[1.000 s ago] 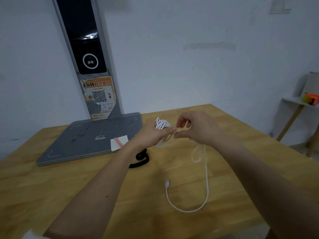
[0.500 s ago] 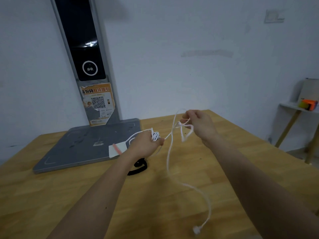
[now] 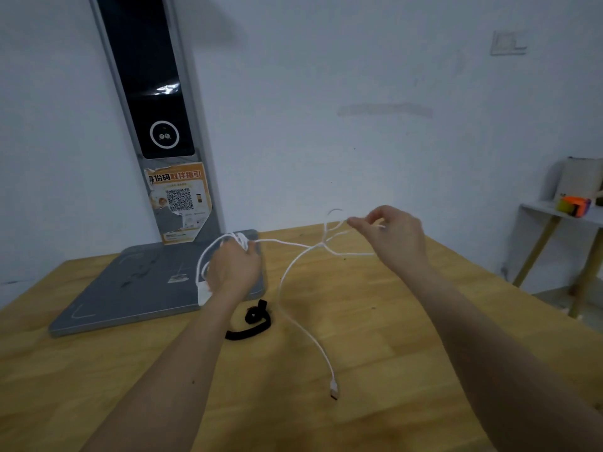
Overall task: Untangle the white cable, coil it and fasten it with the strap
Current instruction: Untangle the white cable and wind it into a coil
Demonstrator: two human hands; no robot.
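A person's left hand grips a bunch of thin white cable; the right hand pinches a loop, pulling the tangle apart above the wooden tabletop. A black strap lies unused below.

Table fills the foreground. Scanner stand on the table at 10 o'clock — its column rises at the back against the wall. Strap lies on the table at centre, just in front of the stand's base. Side shelf off at 3 o'clock, well apart from the table — small items sit on it.
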